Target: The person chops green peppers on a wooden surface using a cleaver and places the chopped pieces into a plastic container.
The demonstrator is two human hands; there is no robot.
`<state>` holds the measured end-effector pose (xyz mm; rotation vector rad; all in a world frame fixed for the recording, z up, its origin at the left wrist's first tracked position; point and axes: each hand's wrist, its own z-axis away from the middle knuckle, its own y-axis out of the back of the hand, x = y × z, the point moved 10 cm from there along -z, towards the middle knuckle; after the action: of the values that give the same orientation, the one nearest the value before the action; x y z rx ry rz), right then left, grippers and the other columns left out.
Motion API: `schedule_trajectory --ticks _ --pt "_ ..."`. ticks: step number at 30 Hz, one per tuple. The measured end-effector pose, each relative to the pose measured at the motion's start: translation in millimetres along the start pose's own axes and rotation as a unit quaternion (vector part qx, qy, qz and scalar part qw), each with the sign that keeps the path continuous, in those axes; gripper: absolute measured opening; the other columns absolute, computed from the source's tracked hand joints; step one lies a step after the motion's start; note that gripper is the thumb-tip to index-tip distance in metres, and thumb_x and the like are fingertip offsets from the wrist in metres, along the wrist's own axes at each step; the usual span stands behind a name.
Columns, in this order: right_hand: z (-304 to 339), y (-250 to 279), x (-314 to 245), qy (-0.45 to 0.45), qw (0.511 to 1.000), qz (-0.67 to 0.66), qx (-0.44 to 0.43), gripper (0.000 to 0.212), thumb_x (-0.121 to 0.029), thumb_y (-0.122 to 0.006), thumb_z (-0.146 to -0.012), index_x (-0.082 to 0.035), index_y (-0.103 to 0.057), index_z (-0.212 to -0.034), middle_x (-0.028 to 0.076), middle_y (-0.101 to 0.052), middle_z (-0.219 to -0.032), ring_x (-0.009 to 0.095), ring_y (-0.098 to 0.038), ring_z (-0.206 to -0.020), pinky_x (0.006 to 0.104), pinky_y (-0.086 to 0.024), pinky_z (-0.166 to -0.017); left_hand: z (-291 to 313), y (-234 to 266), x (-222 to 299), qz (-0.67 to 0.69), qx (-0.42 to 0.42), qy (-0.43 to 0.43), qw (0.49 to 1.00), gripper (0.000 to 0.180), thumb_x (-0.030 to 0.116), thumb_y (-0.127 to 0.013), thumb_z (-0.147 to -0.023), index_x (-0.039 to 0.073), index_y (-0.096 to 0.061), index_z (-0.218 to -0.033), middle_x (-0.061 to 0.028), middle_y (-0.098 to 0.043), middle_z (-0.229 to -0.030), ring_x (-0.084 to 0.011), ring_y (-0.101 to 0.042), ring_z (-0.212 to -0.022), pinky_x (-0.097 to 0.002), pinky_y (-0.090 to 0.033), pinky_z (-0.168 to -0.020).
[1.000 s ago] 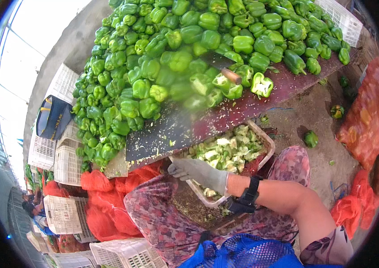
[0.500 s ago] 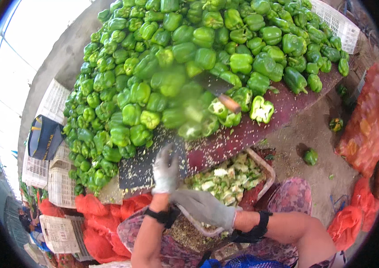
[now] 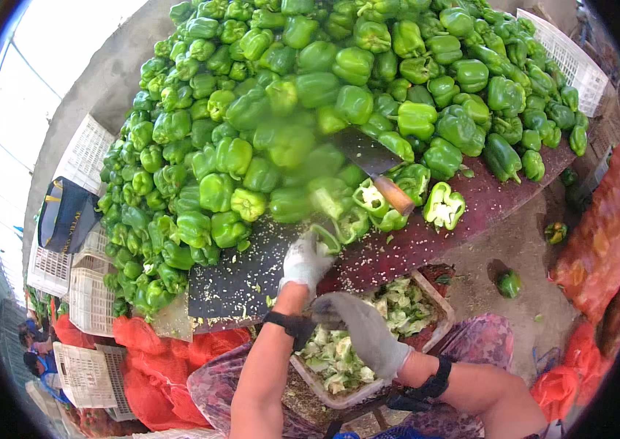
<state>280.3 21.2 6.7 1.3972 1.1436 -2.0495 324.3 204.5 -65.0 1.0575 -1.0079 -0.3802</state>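
Observation:
My left hand (image 3: 306,262), in a pale glove, has its fingers closed on a cut green bell pepper (image 3: 327,240) at the near edge of the pepper heap. Over a plastic tub (image 3: 442,331) of pale pepper cores (image 3: 337,358) hangs my right hand (image 3: 368,333), in a grey glove. Its fingers bend loosely downward, partly hidden, and nothing shows in them. A cleaver (image 3: 368,152) with a wooden handle (image 3: 393,195) rests on the peppers, away from both hands. More cut peppers (image 3: 444,205) lie near the handle, their pale insides showing.
A big heap of whole green bell peppers (image 3: 354,66) covers the dark, seed-strewn work surface (image 3: 231,276). White crates (image 3: 91,296) and red mesh sacks (image 3: 160,366) stand at left. A filled mesh bag (image 3: 599,234) stands at right; a loose pepper (image 3: 508,284) lies on the floor.
My left hand has moved forward and right from the bare dark surface and taken hold of a cut pepper. My right hand has shifted right, away from the left wrist, its fingers now bent.

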Motion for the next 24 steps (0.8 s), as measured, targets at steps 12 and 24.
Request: schedule_trajectory --ticks 12,24 --pt "16.2 -3.1 -40.1 0.311 0.900 0.298 -0.062 0.041 -0.007 -0.058 -0.082 -0.008 -0.057 -0.123 0.021 -0.053 -0.129 0.036 -0.055 -0.117 0.0366 -0.045 -0.099 175.9 42.1 71.3 0.479 -0.115 0.034 0.870 0.050 0.004 -0.079 -0.073 -0.001 -0.055 -0.116 -0.0045 -0.062 -0.105 -0.0111 -0.059 -0.095 -0.0269 -0.050 -0.086" --pt "41.7 -60.2 -22.8 0.295 0.885 0.267 -0.243 0.051 0.000 -0.071 -0.066 -0.004 -0.058 -0.116 0.016 -0.056 -0.127 0.032 -0.057 -0.115 0.0364 -0.046 -0.098 232.9 40.7 37.8 0.398 -0.066 0.051 0.914 0.048 0.001 -0.082 -0.068 0.002 -0.056 -0.108 -0.0029 -0.062 -0.105 -0.0119 -0.060 -0.096 -0.0277 -0.050 -0.088"
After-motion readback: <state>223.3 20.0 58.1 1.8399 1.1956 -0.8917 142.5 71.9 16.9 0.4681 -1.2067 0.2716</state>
